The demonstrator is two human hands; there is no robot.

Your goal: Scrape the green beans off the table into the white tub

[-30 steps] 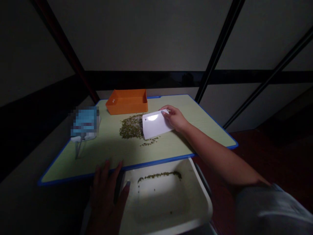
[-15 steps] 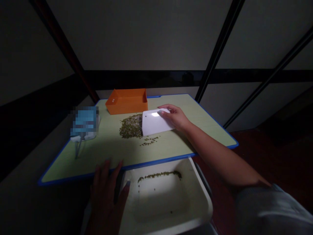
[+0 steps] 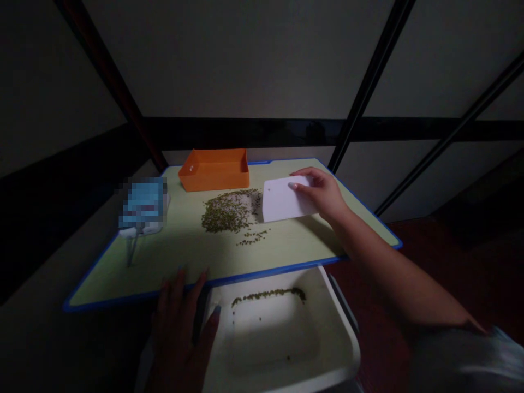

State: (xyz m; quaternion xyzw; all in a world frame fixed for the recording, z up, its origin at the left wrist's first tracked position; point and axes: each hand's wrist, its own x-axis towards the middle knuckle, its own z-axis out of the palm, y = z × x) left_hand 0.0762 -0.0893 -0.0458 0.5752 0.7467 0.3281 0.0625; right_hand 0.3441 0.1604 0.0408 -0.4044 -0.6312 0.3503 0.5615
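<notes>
A white plastic scraper (image 3: 286,201) with a small hole in one corner is pinched between the thumb and fingers of my right hand (image 3: 321,191). It tilts at the right edge of a spread of small green beans or seeds (image 3: 225,212), over the table (image 3: 172,251). A smaller scatter of them (image 3: 254,237) lies in front. My left hand (image 3: 180,327), dark in shadow, has its fingers spread at the table's front edge. Its thumb reaches over the left side of a white tub (image 3: 278,338), where a line of the green pieces lies along the far inside edge.
An orange open box (image 3: 216,177) stands at the back of the table. To the left, a blurred-out blue item (image 3: 143,202) sits on a white stand with a thin leg. Blue trim (image 3: 262,273) edges the table. Dark-framed panels rise behind it.
My right hand has drawn the scraper back to the right, away from the pile, uncovering thinly spread pieces at its right side. My left hand and the tub have stayed in place.
</notes>
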